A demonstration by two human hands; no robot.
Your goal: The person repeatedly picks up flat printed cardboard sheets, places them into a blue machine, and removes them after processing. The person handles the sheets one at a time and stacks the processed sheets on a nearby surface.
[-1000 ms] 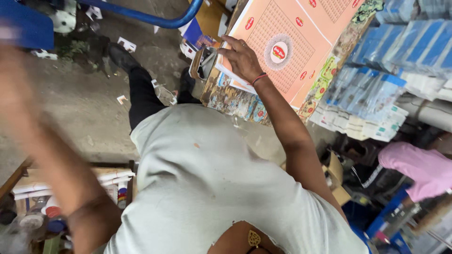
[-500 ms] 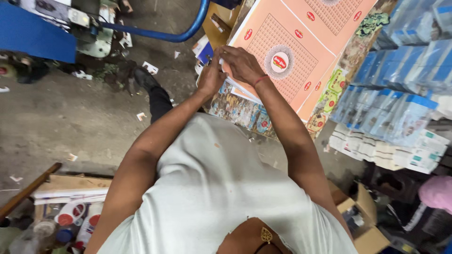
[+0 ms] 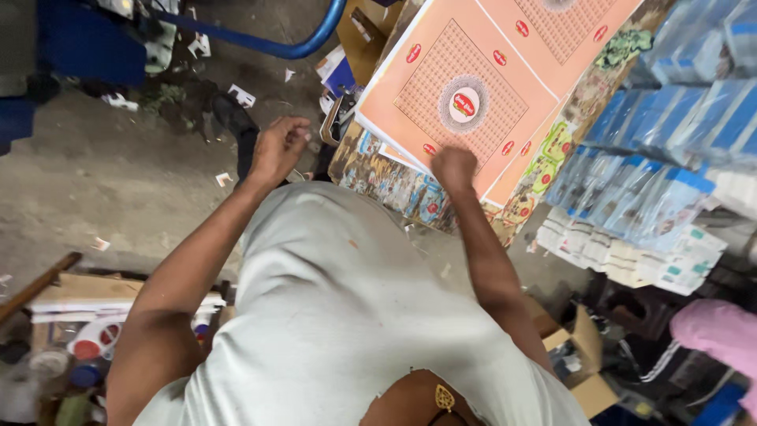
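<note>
A stack of large orange printed sheets [image 3: 473, 95] lies on a colourful printed pile [image 3: 386, 185] in front of me. My right hand [image 3: 455, 166] is closed in a fist at the near edge of the top orange sheet, its fingers curled under at the edge. My left hand [image 3: 280, 146] hangs in the air to the left of the stack. Its fingers are curled loosely and nothing shows in it. My grey shirt [image 3: 347, 315] fills the lower middle of the view.
Blue-and-white bundled packs [image 3: 654, 158] are stacked to the right. A blue metal tube [image 3: 268, 43] curves over the littered concrete floor [image 3: 118, 189]. Cardboard and jars [image 3: 87, 331] sit at lower left, an open carton [image 3: 583, 363] at lower right, and pink cloth [image 3: 717, 331] at far right.
Both hands were together at the left corner of the orange stack. My left hand has pulled away to the left, and my right hand has slid along the near edge.
</note>
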